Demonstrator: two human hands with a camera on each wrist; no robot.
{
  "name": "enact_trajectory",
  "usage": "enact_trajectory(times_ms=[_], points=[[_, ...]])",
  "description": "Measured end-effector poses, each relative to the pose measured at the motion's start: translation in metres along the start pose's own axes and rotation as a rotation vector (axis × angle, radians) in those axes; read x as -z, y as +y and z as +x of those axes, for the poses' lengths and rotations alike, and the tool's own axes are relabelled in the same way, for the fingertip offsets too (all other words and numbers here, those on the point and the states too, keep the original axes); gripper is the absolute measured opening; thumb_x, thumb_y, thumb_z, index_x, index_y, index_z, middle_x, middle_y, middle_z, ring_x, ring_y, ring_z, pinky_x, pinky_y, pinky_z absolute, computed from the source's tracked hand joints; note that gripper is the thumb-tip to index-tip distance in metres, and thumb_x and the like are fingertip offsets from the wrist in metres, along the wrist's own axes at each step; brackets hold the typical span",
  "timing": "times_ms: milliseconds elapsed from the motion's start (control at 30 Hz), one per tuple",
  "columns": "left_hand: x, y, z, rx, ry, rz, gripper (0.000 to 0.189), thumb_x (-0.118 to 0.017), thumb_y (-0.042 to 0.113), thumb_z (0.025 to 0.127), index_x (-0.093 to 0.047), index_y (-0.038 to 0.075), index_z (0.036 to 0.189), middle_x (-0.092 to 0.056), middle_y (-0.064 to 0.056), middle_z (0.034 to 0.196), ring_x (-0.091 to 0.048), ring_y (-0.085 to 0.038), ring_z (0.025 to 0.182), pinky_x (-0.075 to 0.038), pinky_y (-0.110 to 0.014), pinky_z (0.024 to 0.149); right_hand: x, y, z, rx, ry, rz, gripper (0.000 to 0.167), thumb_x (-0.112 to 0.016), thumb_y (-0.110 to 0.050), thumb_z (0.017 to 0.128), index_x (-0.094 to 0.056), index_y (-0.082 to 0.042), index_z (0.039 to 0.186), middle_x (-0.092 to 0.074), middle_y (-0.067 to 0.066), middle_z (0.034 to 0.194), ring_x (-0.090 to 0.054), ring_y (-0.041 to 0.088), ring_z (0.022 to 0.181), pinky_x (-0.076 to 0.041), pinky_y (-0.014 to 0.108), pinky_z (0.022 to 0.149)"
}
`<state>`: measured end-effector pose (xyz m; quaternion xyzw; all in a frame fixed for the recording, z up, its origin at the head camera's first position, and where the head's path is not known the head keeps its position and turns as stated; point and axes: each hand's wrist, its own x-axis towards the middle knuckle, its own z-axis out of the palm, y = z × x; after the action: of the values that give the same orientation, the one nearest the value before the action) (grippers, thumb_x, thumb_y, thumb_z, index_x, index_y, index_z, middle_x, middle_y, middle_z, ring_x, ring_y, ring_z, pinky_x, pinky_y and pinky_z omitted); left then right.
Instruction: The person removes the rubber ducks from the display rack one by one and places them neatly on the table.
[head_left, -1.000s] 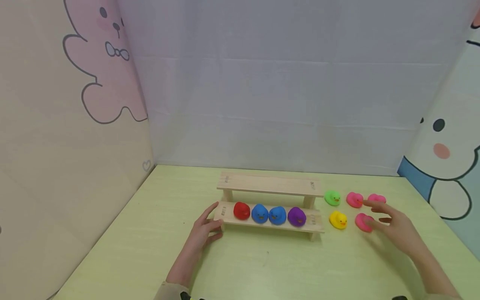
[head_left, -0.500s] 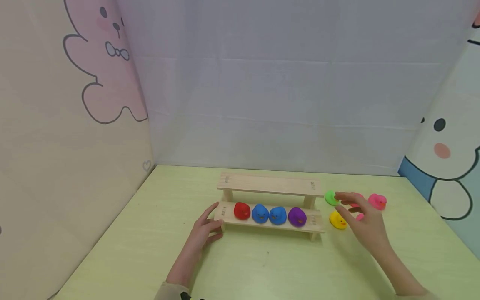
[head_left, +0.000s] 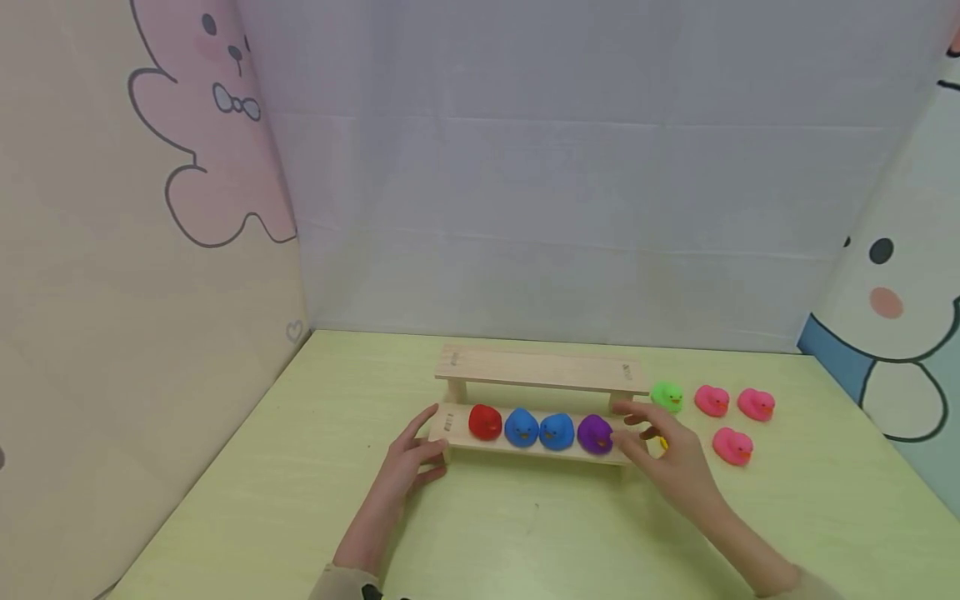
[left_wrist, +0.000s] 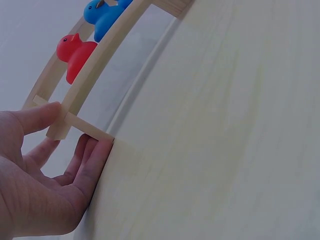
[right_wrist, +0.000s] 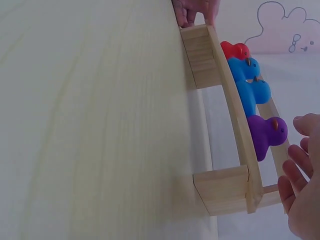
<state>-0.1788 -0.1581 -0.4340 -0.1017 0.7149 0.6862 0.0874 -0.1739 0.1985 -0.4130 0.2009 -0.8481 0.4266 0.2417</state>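
Note:
A two-tier wooden shelf [head_left: 540,368] stands on the table. On its lower board sit a red duck [head_left: 485,422], two blue ducks, the left one [head_left: 521,427] beside the right one [head_left: 557,432], and a purple duck [head_left: 596,434]. My left hand [head_left: 408,462] grips the left end of the lower board, fingers at the board's end and its leg in the left wrist view. My right hand [head_left: 675,462] is at the shelf's right end, its thumb and fingers apart around the purple duck's right side, holding nothing.
To the right of the shelf lie a green duck [head_left: 667,397], three pink ducks, one at the back [head_left: 712,401], and a yellow duck [head_left: 663,443] mostly hidden behind my right hand. A white curtain [head_left: 480,208] closes off the table's back.
My right hand has moved left from the pink ducks, past the yellow one, to the purple duck at the shelf's right end. My left hand has stayed on the shelf.

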Motion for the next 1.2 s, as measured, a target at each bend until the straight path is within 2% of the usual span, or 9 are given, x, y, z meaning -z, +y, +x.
enact_trajectory(times_ms=[100, 267, 533, 800, 900, 1100, 1200], points=[[0.0, 0.0, -0.001, -0.002, 0.003, -0.004, 0.06, -0.061, 0.016, 0.095, -0.04, 0.027, 0.151, -0.055, -0.01, 0.109, -0.059, -0.019, 0.092, -0.058, -0.035, 0.086, -0.006, -0.002, -0.001, 0.01, -0.033, 0.004, 0.044, -0.078, -0.002, 0.081, -0.067, -0.013, 0.122, -0.071, 0.005, 0.113, -0.062, 0.005, 0.096, -0.053, 0.014, 0.074], [0.0, -0.002, -0.001, -0.01, 0.003, -0.007, 0.061, -0.061, 0.016, 0.095, -0.039, 0.025, 0.152, -0.056, -0.008, 0.107, -0.06, -0.019, 0.091, -0.058, -0.037, 0.086, -0.012, -0.004, -0.002, -0.013, -0.086, -0.051, 0.047, -0.08, -0.005, 0.079, -0.067, -0.015, 0.122, -0.07, 0.001, 0.112, -0.062, 0.012, 0.096, -0.055, 0.016, 0.076], [0.001, -0.002, 0.0, -0.021, 0.002, -0.001, 0.062, -0.061, 0.016, 0.096, -0.038, 0.024, 0.152, -0.056, -0.008, 0.105, -0.06, -0.019, 0.088, -0.058, -0.038, 0.085, -0.015, -0.003, -0.004, -0.023, -0.101, -0.07, 0.048, -0.08, -0.002, 0.079, -0.068, -0.015, 0.123, -0.07, 0.003, 0.112, -0.062, 0.003, 0.095, -0.058, 0.019, 0.077], [0.001, -0.001, 0.0, -0.018, 0.0, 0.003, 0.062, -0.061, 0.016, 0.095, -0.037, 0.023, 0.153, -0.056, -0.008, 0.105, -0.06, -0.019, 0.089, -0.058, -0.038, 0.085, -0.009, -0.008, -0.003, -0.05, -0.173, -0.055, 0.046, -0.077, -0.004, 0.082, -0.066, -0.018, 0.124, -0.068, 0.003, 0.114, -0.063, 0.007, 0.095, -0.058, 0.018, 0.077], [0.001, -0.001, 0.0, -0.016, 0.002, 0.004, 0.062, -0.061, 0.016, 0.095, -0.038, 0.023, 0.153, -0.056, -0.008, 0.105, -0.06, -0.019, 0.089, -0.058, -0.037, 0.085, -0.002, -0.011, -0.003, -0.025, -0.213, -0.047, 0.046, -0.077, -0.005, 0.083, -0.066, -0.02, 0.125, -0.067, 0.001, 0.114, -0.062, 0.007, 0.096, -0.058, 0.02, 0.077], [0.0, -0.001, 0.001, -0.004, 0.008, 0.0, 0.062, -0.061, 0.016, 0.095, -0.038, 0.025, 0.152, -0.055, -0.008, 0.107, -0.059, -0.019, 0.091, -0.058, -0.036, 0.086, 0.015, -0.012, -0.005, 0.112, -0.22, -0.033, 0.048, -0.078, 0.0, 0.08, -0.066, -0.018, 0.124, -0.069, -0.001, 0.118, -0.057, 0.004, 0.099, -0.055, 0.02, 0.075], [0.001, -0.002, 0.002, -0.002, 0.008, -0.001, 0.062, -0.061, 0.016, 0.095, -0.038, 0.025, 0.152, -0.055, -0.008, 0.108, -0.059, -0.019, 0.091, -0.058, -0.038, 0.087, 0.025, -0.011, -0.006, 0.123, -0.22, -0.039, 0.047, -0.078, -0.001, 0.08, -0.066, -0.017, 0.123, -0.07, -0.001, 0.118, -0.055, 0.001, 0.102, -0.053, 0.019, 0.075]])
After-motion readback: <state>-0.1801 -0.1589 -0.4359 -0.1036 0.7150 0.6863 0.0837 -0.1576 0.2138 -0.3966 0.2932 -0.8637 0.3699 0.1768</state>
